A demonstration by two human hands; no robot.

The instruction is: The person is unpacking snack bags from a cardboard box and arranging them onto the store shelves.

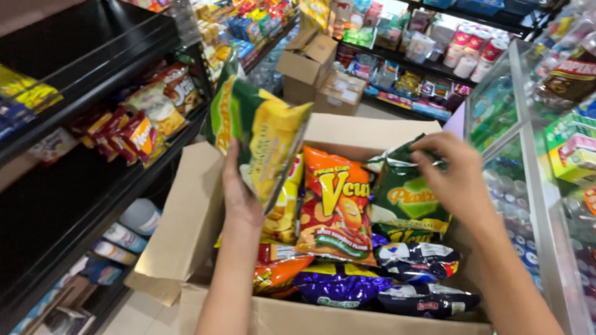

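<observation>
Left hand (pixel 239 198) grips green-yellow snack bag (pixel 261 133) above box's left flap; right hand (pixel 456 177) pinches green snack bag (pixel 406 198) at cardboard box (pixel 186 229) right side. Risk: thin bottom-edge grip, raised bag may slip; packed bags could spill.

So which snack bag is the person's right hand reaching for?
Look in the open brown cardboard box on the shop floor. At its far right corner the right hand touches a dark green foil snack bag, the only green one among orange and purple packets.
</observation>
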